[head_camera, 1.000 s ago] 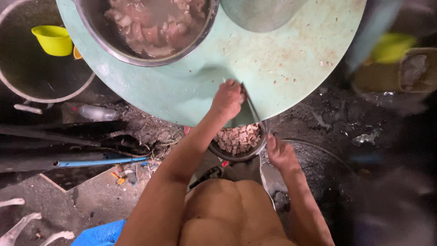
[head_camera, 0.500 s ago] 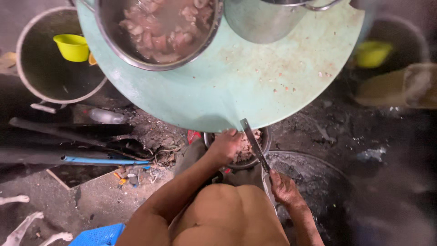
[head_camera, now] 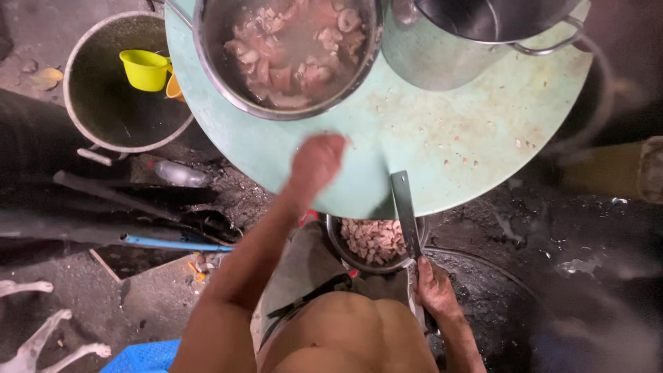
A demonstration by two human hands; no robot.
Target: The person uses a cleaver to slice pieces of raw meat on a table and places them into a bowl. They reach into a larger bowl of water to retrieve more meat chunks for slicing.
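1. We see the cleaver [head_camera: 405,211] just below the centre of the frame, its long axis running nearly straight up and down the picture, tip toward the top and leaning slightly left.
2. Its blade lies over the near edge of the round pale green tabletop [head_camera: 449,131], with the lower part crossing the right side of the small bowl [head_camera: 375,242] of chopped meat that sits under that edge.
3. Our right hand [head_camera: 434,287], in the lower middle of the frame, is closed around the cleaver's handle, fingers wrapped tight.
4. Our left hand [head_camera: 316,162] is above the tabletop left of the cleaver and apart from it; it is blurred, looks loosely curled, and we cannot tell whether it grips anything.
5. Just above that hand, at the top centre, stands a large metal basin [head_camera: 290,48] of pinkish meat pieces in cloudy liquid.
6. To its right, in the upper right, is a metal pot [head_camera: 476,34] with a side handle.
7. In the upper left, off the tabletop, a round tub [head_camera: 117,90] on the ground holds a yellow scoop [head_camera: 143,69].
8. A blue pipe [head_camera: 176,243] lies on the dark ground at the left.
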